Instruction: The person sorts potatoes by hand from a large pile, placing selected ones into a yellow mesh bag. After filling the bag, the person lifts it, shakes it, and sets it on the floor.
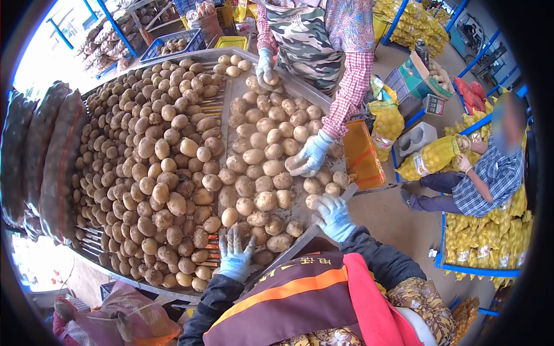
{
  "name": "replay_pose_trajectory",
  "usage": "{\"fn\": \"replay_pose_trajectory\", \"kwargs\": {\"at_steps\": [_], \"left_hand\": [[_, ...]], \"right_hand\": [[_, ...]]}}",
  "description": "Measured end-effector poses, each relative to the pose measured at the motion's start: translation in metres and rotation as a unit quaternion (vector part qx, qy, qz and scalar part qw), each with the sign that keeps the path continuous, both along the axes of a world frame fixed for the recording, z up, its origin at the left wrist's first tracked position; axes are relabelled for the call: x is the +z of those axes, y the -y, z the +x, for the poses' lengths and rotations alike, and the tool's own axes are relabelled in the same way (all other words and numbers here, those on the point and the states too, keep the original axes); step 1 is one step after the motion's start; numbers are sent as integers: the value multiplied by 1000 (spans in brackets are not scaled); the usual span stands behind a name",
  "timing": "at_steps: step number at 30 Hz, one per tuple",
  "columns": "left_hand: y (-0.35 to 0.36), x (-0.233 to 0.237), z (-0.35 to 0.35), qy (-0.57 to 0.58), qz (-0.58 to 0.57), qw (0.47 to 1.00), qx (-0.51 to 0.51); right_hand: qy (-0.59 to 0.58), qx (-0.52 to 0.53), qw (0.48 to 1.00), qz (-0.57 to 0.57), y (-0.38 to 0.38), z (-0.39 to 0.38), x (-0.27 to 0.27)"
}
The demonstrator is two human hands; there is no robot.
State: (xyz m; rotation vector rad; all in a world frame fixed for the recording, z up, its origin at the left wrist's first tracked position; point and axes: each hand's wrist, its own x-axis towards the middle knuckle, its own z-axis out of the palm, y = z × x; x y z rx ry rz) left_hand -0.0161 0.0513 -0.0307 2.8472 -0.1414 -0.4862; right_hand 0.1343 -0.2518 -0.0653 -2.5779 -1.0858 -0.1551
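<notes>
My left hand (235, 255), in a pale blue glove, lies with spread fingers at the near edge of the sorting table, beside potatoes (258, 234). Nothing is in it. My right hand (334, 219), gloved alike, is at the table's right corner with its fingers stretched out. Its fingertips are at a small potato (312, 201), and I see no grip around it. Across the table, a co-worker's gloved hand (311, 154) holds a potato (298, 166). That person's other hand (265, 68) is over potatoes at the far edge.
A large heap of potatoes (144, 155) covers the slatted left side of the table. Filled dark sacks (57, 155) stand at its left end. An orange-yellow crate (365, 155) is off the right corner. A seated person (485, 173) handles a yellow net bag (435, 155).
</notes>
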Motion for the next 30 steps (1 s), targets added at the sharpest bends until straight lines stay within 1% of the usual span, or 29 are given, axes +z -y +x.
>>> {"fn": "replay_pose_trajectory", "kwargs": {"at_steps": [1,2,3,5,9,11,13,17,20,22,23,26,28,30], "left_hand": [[0,-1,-1,-2,1,1000,1],[0,-3,-1,-3,2,1000,2],[0,-4,-1,-3,3,1000,2],[-1,-5,-2,4,5,1000,-2],[1,-1,-1,-4,10,1000,6],[1,-2,-1,4,6,1000,6],[1,-2,-2,4,5,1000,9],[1,-2,-2,15,8,1000,9],[-1,-8,-4,23,-1,1000,10],[-2,-11,-6,28,2,1000,9],[-2,-12,-6,32,4,999,7],[-2,-11,-5,15,7,1000,12],[-2,-12,-5,15,5,1000,12],[-2,-11,-5,15,3,1000,13]], "right_hand": [[40,-88,995,-15,-1,6,3],[42,-94,994,-41,-1,11,-1],[43,-94,994,-41,-3,14,-4],[-52,-103,983,-145,-11,18,-9],[-61,-119,970,-202,-20,24,-14],[-48,-116,973,-194,-20,28,-15],[-97,-91,966,-220,-22,34,1],[-98,-85,968,-213,-22,38,0],[-80,-81,974,-198,-18,35,-10],[-35,-72,982,-172,-16,33,-14],[-35,-71,982,-172,-15,33,-15],[-39,-73,982,-169,-17,33,-13],[-77,-84,978,-173,-20,33,-11],[-76,-82,978,-174,-20,34,-13]]}}
